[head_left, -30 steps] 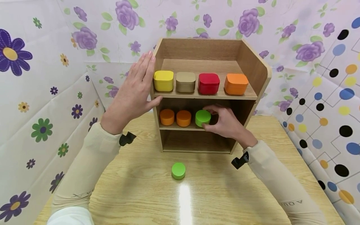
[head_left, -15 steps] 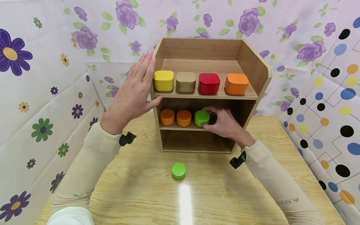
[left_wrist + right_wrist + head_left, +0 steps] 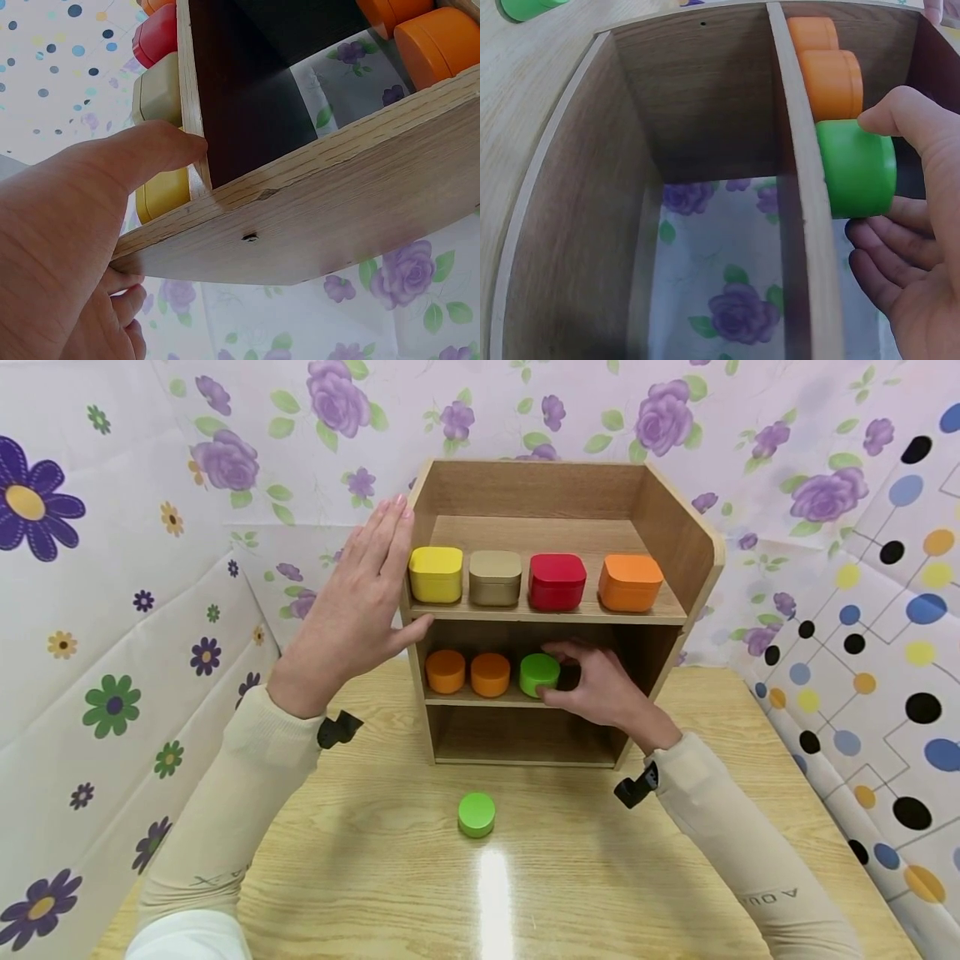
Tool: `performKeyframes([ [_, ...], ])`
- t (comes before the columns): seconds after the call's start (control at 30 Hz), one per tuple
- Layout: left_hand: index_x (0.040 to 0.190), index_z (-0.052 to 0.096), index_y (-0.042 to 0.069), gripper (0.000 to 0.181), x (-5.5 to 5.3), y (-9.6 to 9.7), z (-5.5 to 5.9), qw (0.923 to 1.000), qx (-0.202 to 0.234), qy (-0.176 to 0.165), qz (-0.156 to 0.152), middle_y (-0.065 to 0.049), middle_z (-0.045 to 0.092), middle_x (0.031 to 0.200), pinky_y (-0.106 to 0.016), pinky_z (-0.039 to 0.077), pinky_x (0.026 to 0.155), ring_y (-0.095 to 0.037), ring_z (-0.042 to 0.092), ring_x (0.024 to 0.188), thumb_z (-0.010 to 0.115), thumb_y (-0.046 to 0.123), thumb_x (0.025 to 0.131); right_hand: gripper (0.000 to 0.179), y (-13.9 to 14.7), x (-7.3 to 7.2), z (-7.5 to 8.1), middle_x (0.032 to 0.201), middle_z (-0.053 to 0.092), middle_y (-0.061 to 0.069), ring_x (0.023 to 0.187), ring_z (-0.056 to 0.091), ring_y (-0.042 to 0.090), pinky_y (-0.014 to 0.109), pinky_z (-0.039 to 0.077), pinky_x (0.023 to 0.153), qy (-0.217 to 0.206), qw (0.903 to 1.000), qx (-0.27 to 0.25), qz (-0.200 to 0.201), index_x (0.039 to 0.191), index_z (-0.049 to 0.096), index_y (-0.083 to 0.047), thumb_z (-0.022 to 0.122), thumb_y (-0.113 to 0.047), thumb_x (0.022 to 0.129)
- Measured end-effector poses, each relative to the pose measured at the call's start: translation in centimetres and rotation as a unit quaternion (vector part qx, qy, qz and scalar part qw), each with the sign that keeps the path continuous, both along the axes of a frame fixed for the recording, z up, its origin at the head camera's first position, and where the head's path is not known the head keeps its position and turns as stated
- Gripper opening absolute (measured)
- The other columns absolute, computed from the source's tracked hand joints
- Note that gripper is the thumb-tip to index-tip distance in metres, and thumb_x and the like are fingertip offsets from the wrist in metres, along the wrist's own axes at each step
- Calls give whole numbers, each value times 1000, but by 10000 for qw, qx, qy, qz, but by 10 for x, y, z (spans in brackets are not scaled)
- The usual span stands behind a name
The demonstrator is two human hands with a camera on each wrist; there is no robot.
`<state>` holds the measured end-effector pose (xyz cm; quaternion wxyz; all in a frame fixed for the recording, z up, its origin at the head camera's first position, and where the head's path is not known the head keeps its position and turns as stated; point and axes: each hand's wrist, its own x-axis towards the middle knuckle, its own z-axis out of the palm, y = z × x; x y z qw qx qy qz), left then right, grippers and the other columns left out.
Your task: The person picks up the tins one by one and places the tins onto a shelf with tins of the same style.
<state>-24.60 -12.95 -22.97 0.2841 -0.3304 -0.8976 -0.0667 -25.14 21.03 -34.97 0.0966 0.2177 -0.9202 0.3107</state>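
Observation:
My right hand [image 3: 596, 685] pinches a green round container [image 3: 539, 674] between thumb and fingers on the middle level of a wooden shelf unit [image 3: 525, 735]. In the right wrist view, the thumb lies on one side of this green container [image 3: 859, 169], the fingers near the other. Left of it stand two orange round containers [image 3: 446, 672]. My left hand [image 3: 348, 593] lies along the unit's left side, fingers straight. In the left wrist view, its thumb [image 3: 161, 150] reaches over the front edge, touching the upper shelf's edge. Another green round container [image 3: 476, 815] stands on the table.
On the top level stand a yellow box [image 3: 437, 575], a gold box [image 3: 495, 578], a red box [image 3: 557, 582] and an orange box [image 3: 630, 583], all with rounded corners. The bottom level [image 3: 525, 735] lies below. Patterned cloths surround the wooden table [image 3: 360, 860].
The right hand and its green container have shifted very slightly left compared with one second ago. The left hand and the other containers have stayed put.

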Motion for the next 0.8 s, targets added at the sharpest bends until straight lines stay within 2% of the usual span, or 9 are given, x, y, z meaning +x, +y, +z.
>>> performKeyframes([
  [0.27,168,6,-2,113,0,0,0,10000,-16,38,-10,-21,6,178,-53,11,137,-37,8,167,81,34,92,62,4,11,13,134,72,13,121,70,31,50,56,106,430,9988,110,181,136,67,-2,87,-30,84],
  [0.57,168,5,-2,114,0,1,0,10000,-27,5,26,-20,6,178,-53,12,137,-36,7,167,81,34,92,64,2,34,25,134,71,14,122,68,29,50,57,106,1078,9906,133,829,134,67,0,91,-25,81],
  [0.8,168,6,-3,114,0,1,0,10000,-58,46,34,-21,6,178,-55,14,136,-37,8,167,81,34,91,66,-7,49,16,135,70,11,122,68,25,48,57,106,1117,9859,148,1241,138,65,-2,90,-27,82],
])
